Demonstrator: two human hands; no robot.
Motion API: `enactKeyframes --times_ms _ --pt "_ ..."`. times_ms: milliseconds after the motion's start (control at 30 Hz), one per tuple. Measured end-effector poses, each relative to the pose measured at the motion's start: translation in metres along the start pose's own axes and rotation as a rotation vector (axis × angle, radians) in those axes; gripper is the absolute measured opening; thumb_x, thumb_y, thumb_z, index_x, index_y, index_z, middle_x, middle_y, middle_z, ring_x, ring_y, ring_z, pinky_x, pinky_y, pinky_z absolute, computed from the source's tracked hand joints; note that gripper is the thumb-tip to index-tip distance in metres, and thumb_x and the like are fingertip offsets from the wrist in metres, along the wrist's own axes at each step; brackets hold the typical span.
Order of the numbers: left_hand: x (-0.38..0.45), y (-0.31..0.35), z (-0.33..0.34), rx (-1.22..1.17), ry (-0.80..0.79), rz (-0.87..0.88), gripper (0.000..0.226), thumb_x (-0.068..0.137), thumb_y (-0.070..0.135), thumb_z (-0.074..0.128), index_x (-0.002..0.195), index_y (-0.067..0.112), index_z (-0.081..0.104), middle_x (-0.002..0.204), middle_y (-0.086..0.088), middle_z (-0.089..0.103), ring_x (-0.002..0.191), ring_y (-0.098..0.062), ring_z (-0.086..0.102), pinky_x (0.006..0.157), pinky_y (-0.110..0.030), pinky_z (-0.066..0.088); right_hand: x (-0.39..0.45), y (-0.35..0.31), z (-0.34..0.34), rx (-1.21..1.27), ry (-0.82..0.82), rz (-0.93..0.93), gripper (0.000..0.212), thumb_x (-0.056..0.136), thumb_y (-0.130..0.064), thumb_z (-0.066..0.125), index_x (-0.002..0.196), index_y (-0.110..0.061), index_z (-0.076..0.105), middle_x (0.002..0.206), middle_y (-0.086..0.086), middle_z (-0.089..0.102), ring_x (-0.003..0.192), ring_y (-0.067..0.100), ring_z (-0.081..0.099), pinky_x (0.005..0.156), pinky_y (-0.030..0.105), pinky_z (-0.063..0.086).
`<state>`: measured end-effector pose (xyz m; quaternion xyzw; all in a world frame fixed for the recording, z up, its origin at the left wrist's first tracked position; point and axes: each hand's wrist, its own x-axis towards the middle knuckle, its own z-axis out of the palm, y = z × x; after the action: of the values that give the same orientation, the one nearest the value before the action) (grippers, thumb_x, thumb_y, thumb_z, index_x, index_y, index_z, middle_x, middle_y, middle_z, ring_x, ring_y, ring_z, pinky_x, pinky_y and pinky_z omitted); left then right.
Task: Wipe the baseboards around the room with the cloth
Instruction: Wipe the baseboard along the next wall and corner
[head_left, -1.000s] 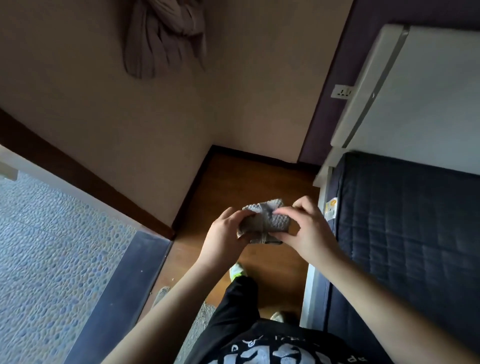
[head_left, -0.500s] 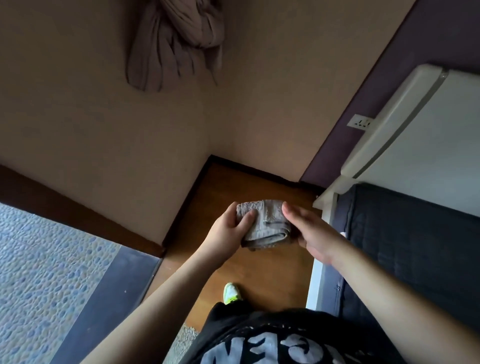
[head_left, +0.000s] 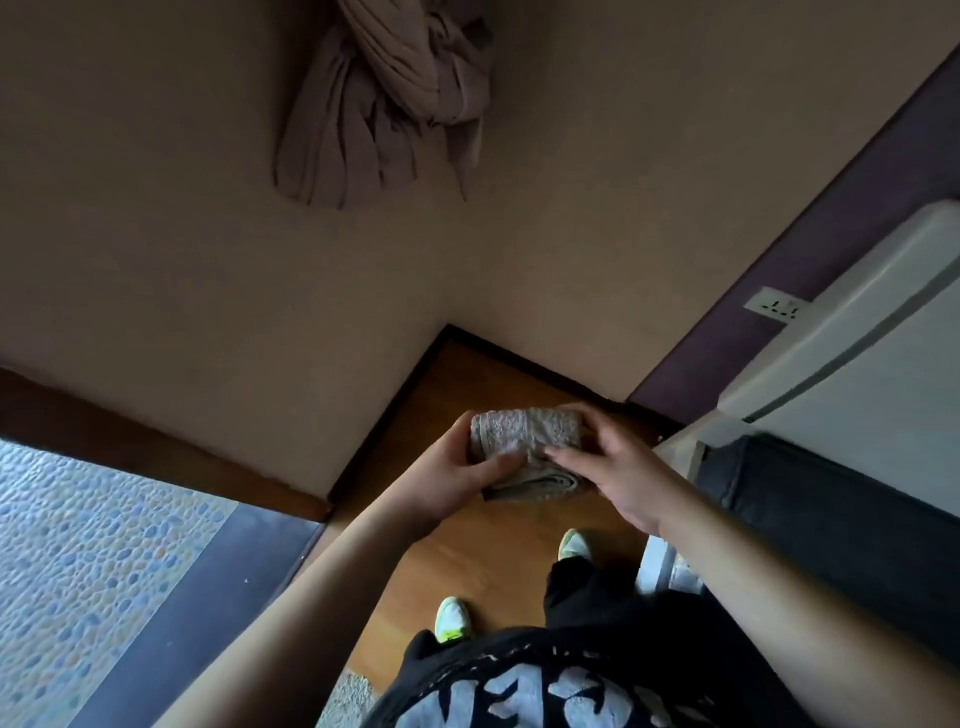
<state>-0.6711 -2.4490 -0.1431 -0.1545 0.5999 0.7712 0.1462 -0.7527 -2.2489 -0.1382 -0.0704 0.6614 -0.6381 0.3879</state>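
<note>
Wooden floor (head_left: 470, 561), dark baseboards (head_left: 387, 410), beige walls (head_left: 182, 270)

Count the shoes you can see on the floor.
2. One shoe is on the wood floor just above the black shirt; the other shoe pokes out below the right hand.

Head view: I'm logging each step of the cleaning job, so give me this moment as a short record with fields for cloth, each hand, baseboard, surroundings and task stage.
cloth: grey cloth, folded into a thick wad, held in the air above the wooden floor
left hand: left hand grips the cloth's left end
right hand: right hand holds its right end, fingers laid over the top
baseboard: dark baseboard along the wall into the corner, untouched
surroundings: bed on the right, knotted curtain on the wall
task stage: wiping not yet begun
</note>
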Motion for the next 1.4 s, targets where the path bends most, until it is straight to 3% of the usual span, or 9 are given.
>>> enactKeyframes --times_ms 267,467,600,767,867,967,1133,1267,1400 --pt "0.058 0.017 0.046 -0.157 0.209 0.119 0.041 0.076 0.029 0.076 0.115 0.031 0.064 0.111 -0.005 0.07 0.105 -0.028 0.068 0.084 -0.037 0.056 0.051 -0.034 -0.069 -0.008 -0.132 -0.01 0.029 0.084 -0.027 0.068 0.11 -0.04 0.063 0.113 0.0 0.068 0.1 0.02 0.069 0.063 0.029 0.054" --pt "0.074 0.03 0.068 -0.153 0.295 0.304 0.032 0.082 0.004 0.061 0.108 0.023 0.066 0.105 -0.006 0.065 0.098 -0.026 0.063 0.084 -0.042 0.055 0.076 -0.057 -0.092 -0.018 -0.256 -0.079 0.021 0.085 -0.014 0.066 0.099 -0.03 0.065 0.104 0.001 0.07 0.098 0.019 0.069 0.068 0.026 0.055" --pt "0.068 0.038 0.067 0.109 0.417 0.37 0.028 0.083 0.002 0.06 0.101 0.023 0.064 0.105 -0.008 0.063 0.097 -0.032 0.062 0.081 -0.047 0.056 0.084 -0.061 -0.101 -0.157 -0.382 -0.044 0.039 0.087 -0.025 0.073 0.121 -0.039 0.059 0.118 -0.012 0.066 0.117 0.014 0.062 0.092 0.027 0.053" --pt "0.051 0.043 0.055 0.589 0.461 0.566 0.04 0.084 -0.01 0.064 0.095 0.028 0.063 0.106 0.013 0.065 0.101 -0.005 0.064 0.075 -0.021 0.056 0.081 -0.068 -0.091 -0.1 -0.599 0.113 0.096 0.061 -0.075 0.073 0.133 -0.015 0.053 0.122 0.008 0.068 0.11 0.029 0.067 0.094 0.034 0.054" --pt "0.043 0.039 0.052 0.744 0.417 0.659 0.028 0.081 -0.008 0.067 0.098 0.015 0.066 0.107 -0.01 0.065 0.1 -0.02 0.066 0.075 -0.038 0.058 0.078 -0.07 -0.077 -0.264 -0.577 0.04 0.078 0.069 -0.069 0.071 0.125 -0.015 0.06 0.101 0.002 0.073 0.088 0.024 0.071 0.083 0.035 0.057" --pt "0.033 0.035 0.045 0.749 0.442 0.693 0.025 0.082 -0.006 0.071 0.101 0.01 0.068 0.106 -0.011 0.066 0.1 -0.023 0.067 0.074 -0.042 0.058 0.075 -0.066 -0.064 -0.342 -0.541 -0.045 0.058 0.076 -0.053 0.072 0.117 -0.014 0.064 0.076 0.0 0.07 0.071 0.019 0.066 0.072 0.035 0.055" --pt "0.012 0.031 0.025 0.614 0.445 0.423 0.06 0.081 0.026 0.08 0.13 0.034 0.048 0.121 0.018 0.06 0.11 -0.006 0.062 0.089 -0.028 0.055 0.071 -0.065 -0.047 -0.401 -0.489 -0.152 0.047 0.074 -0.051 0.076 0.1 -0.014 0.064 0.064 -0.003 0.064 0.058 0.014 0.061 0.056 0.03 0.05" --pt "-0.006 0.026 0.008 0.463 0.209 0.256 0.081 0.078 0.055 0.076 0.144 0.021 0.043 0.135 0.005 0.058 0.126 -0.017 0.056 0.104 -0.041 0.048 0.069 -0.069 -0.036 -0.465 -0.42 -0.25 0.043 0.071 -0.055 0.073 0.095 -0.021 0.062 0.071 -0.001 0.063 0.058 0.016 0.061 0.051 0.03 0.05" --pt "-0.012 0.033 0.009 0.45 0.332 0.269 0.073 0.08 0.064 0.067 0.136 0.018 0.053 0.125 0.004 0.065 0.117 -0.014 0.062 0.098 -0.037 0.053 0.065 -0.071 -0.027 -0.586 -0.382 -0.392 0.038 0.071 -0.056 0.071 0.09 -0.026 0.058 0.077 0.001 0.061 0.064 0.016 0.062 0.052 0.042 0.051"
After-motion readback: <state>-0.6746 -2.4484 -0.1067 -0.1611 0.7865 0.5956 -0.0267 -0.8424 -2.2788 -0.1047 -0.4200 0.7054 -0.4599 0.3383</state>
